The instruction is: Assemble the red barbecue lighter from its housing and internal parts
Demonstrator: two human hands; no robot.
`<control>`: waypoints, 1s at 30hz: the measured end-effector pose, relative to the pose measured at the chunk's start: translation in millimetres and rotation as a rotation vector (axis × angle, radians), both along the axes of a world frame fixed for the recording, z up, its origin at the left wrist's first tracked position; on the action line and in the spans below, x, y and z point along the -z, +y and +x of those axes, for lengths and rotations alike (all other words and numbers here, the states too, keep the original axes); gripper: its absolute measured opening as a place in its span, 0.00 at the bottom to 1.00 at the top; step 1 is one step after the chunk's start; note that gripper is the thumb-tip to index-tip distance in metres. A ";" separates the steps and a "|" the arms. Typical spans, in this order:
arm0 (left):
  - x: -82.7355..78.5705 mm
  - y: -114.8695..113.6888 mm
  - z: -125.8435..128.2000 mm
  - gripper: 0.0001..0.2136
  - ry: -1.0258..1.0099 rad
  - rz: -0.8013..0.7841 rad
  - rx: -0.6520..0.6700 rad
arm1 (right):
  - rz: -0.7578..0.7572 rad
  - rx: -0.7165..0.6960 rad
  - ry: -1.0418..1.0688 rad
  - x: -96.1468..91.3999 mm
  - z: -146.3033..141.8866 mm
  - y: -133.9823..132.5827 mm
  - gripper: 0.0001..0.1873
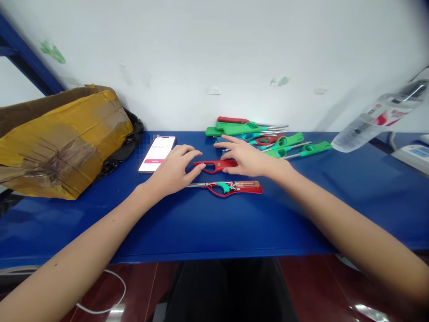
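Two red long-nozzle lighters lie on the blue table [201, 223]. The farther red lighter shell [214, 166] sits between my hands. My left hand [174, 171] rests on the table with its fingertips touching that shell's left end, fingers spread. My right hand [246, 157] lies over the shell's right end, fingers stretched out toward the left. Nearer to me lies a red lighter [234, 188] with a teal trigger and a metal nozzle pointing left. Behind my right hand is a pile of green, red and blue lighters [264, 136].
A phone [157, 153] showing a timer lies left of my hands. A taped cardboard box [56, 138] fills the left of the table. A clear plastic bag [378, 116] hangs at the right, above a white device [414, 154]. A white cable [110, 290] lies on the floor.
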State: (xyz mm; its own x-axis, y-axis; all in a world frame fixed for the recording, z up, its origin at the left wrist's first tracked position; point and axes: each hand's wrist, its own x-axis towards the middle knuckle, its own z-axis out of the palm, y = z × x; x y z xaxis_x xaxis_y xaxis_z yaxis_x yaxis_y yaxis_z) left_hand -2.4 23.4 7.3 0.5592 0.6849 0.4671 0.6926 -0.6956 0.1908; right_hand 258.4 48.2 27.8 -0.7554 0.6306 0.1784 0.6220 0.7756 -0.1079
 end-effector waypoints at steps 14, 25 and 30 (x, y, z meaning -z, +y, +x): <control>-16.7 -20.3 6.2 0.14 -0.049 -0.066 0.244 | 0.005 0.084 0.124 5.4 35.9 -69.5 0.22; -22.4 -20.4 2.4 0.15 0.038 -0.319 0.329 | -0.024 0.044 0.150 16.5 32.6 -73.2 0.23; -21.6 -20.0 1.9 0.14 0.082 -0.353 0.365 | -0.025 0.054 0.154 18.8 31.5 -76.5 0.22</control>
